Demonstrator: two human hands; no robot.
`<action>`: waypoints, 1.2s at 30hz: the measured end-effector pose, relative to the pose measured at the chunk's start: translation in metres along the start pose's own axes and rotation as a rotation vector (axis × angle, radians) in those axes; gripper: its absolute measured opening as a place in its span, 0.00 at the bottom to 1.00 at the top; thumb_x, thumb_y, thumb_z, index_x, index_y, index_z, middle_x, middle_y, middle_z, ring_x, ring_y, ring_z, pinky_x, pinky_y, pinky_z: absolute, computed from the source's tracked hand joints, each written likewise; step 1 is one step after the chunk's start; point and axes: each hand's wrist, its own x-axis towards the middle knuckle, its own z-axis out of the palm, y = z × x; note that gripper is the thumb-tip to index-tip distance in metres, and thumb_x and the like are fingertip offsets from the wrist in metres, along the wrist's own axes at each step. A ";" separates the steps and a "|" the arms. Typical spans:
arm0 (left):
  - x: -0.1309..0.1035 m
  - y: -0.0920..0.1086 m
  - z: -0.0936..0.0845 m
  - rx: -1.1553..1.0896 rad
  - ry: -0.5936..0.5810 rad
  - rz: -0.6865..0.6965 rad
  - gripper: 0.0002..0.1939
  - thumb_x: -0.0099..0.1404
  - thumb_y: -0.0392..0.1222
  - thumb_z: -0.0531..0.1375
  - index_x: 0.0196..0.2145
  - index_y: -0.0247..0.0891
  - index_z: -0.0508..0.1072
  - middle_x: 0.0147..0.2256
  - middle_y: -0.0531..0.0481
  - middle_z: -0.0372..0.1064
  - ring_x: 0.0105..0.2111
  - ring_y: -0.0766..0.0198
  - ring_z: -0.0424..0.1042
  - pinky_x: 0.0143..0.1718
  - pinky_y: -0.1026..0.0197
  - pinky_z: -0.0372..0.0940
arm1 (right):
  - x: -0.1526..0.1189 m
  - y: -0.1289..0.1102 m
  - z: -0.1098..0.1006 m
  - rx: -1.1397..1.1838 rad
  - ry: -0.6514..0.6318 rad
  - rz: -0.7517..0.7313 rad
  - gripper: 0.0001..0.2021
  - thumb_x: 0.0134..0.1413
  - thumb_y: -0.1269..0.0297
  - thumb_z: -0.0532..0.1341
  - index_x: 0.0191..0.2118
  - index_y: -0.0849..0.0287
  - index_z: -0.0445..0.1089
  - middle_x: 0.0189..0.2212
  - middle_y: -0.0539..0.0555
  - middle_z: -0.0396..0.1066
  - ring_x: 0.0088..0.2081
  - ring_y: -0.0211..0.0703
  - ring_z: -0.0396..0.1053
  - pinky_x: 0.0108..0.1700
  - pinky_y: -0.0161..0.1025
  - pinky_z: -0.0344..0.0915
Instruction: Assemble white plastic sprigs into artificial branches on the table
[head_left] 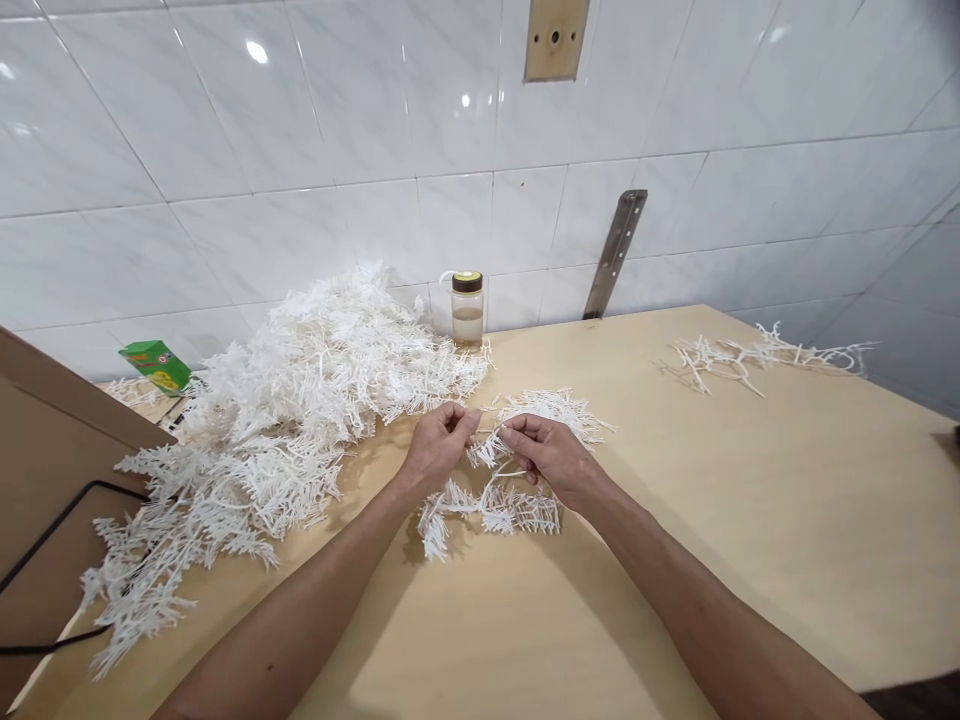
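Observation:
Both hands are close together over the middle of the wooden table (750, 520). My left hand (441, 440) is pinched at one end of a white branched plastic piece (491, 447). The fingers of my right hand (546, 455) are closed on the same piece, a short way to the right. Below them a feathery white sprig (514, 508) hangs or lies near the tabletop; its contact with the table is unclear. Just behind the right hand rests a small pile of short white bits (559, 410).
A big heap of white sprigs (322, 370) covers the table's left side. Behind it are a green box (157, 366) and a bottle (467, 310). Bare white stems (735, 358) lie at the back right. A metal strip (616, 250) leans on the wall; cardboard (45, 440) stands far left.

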 end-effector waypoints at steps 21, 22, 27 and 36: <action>0.001 0.005 -0.009 -0.248 -0.362 -0.378 0.23 0.46 0.56 0.71 0.25 0.34 0.69 0.22 0.54 0.62 0.18 0.69 0.65 0.17 0.65 0.63 | -0.008 -0.012 -0.004 -0.323 0.009 -0.063 0.15 0.48 0.50 0.65 0.32 0.58 0.74 0.20 0.48 0.67 0.18 0.32 0.59 0.18 0.32 0.58; 0.000 0.006 -0.009 -0.248 -0.361 -0.385 0.23 0.46 0.56 0.71 0.26 0.34 0.70 0.22 0.53 0.63 0.18 0.69 0.65 0.17 0.65 0.63 | -0.008 -0.012 -0.004 -0.349 0.018 -0.050 0.15 0.48 0.50 0.65 0.31 0.59 0.74 0.20 0.48 0.68 0.17 0.32 0.59 0.18 0.32 0.58; -0.001 0.008 -0.008 -0.252 -0.401 -0.357 0.23 0.46 0.55 0.71 0.26 0.33 0.72 0.23 0.52 0.64 0.19 0.69 0.65 0.19 0.64 0.64 | -0.007 -0.011 -0.006 -0.412 0.039 -0.023 0.14 0.49 0.51 0.64 0.31 0.58 0.74 0.22 0.48 0.70 0.17 0.32 0.59 0.18 0.33 0.58; -0.002 0.004 -0.004 -0.183 -0.363 -0.349 0.22 0.45 0.53 0.72 0.22 0.33 0.69 0.20 0.56 0.58 0.18 0.71 0.62 0.20 0.65 0.59 | -0.007 -0.012 -0.004 -0.475 0.091 -0.133 0.13 0.49 0.52 0.63 0.30 0.58 0.75 0.20 0.49 0.70 0.20 0.36 0.63 0.22 0.33 0.60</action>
